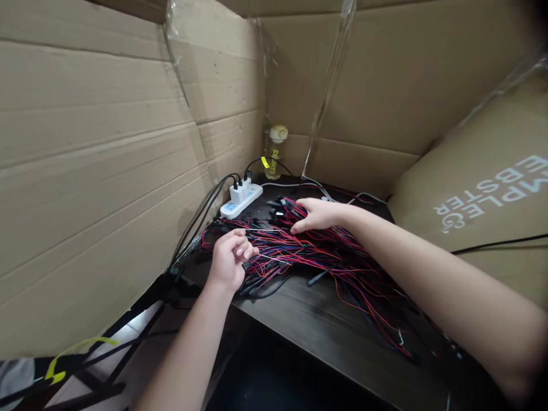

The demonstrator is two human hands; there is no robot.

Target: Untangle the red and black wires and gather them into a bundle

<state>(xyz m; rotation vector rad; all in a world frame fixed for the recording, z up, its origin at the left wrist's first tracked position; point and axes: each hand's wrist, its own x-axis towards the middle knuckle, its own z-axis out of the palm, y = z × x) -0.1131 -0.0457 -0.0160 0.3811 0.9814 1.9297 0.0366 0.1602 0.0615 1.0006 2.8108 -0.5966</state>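
A large heap of red, black and blue wires (317, 251) with black connectors spreads over the dark table. My left hand (231, 260) is closed at the near left of the heap, its fingers curled in. Thin white strips (272, 258) stick out from it to the right, above the wires; whether they are ties or wires I cannot tell. At the back of the heap, my right hand (319, 214) grips a bundle of wires (291, 208) by its connector end, thumb toward me. Its far fingers are partly hidden behind the bundle.
A white power strip (242, 200) with plugged-in adapters stands at the back left, black cables running from it. Behind it is a clear bottle (274, 154) with a yellowish lid. Cardboard walls (377, 85) enclose the table (295, 314). A yellow strap (77, 348) hangs at lower left.
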